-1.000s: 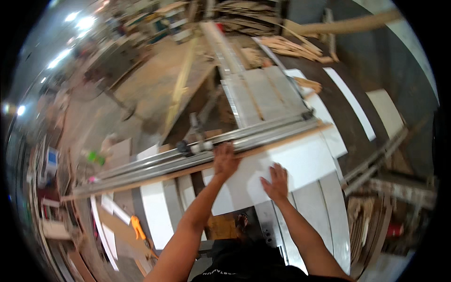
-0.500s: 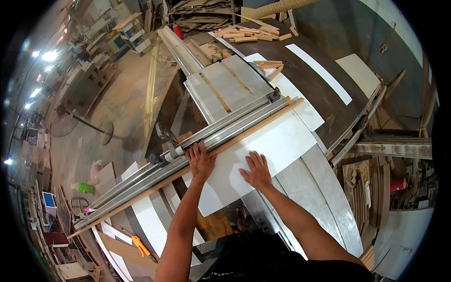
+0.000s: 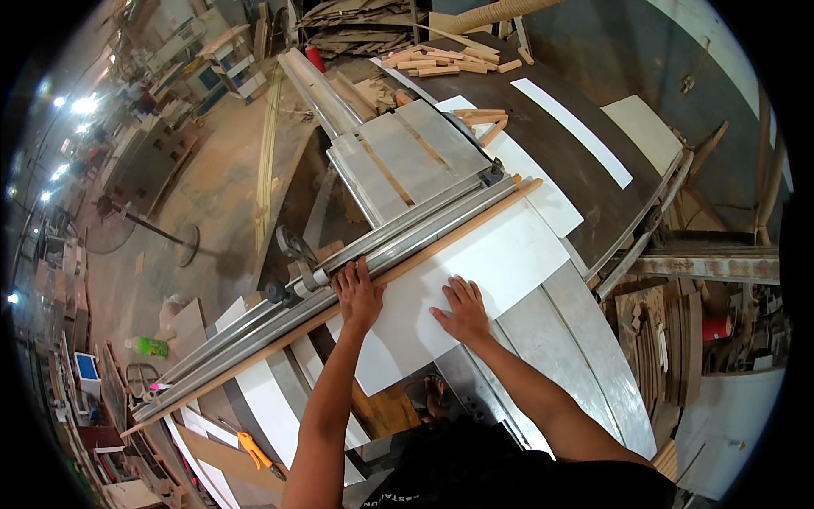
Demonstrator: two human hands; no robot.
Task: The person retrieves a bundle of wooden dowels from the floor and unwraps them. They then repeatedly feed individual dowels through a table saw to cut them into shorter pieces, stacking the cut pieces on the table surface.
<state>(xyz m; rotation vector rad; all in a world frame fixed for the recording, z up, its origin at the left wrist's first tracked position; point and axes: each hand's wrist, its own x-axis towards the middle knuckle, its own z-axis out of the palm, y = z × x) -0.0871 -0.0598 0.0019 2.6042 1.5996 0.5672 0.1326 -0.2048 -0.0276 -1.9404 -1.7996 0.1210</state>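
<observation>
A white board lies on the saw's metal table, its far edge along a long wooden strip. This strip runs against a metal fence. My left hand rests over the fence and strip beside a flip stop, fingers laid across the rail and thumb apart. Flat on the board to its right is my right hand, fingers spread. Neither hand is wrapped round anything. What lies under my left palm is hidden.
A sliding metal table stands beyond the fence. Wooden blocks and a white strip lie on the dark surface behind. An orange-handled air blow gun sits at lower left. A floor fan stands farther left.
The view has shifted very slightly. Both hands keep the same places on the fence and the board.
</observation>
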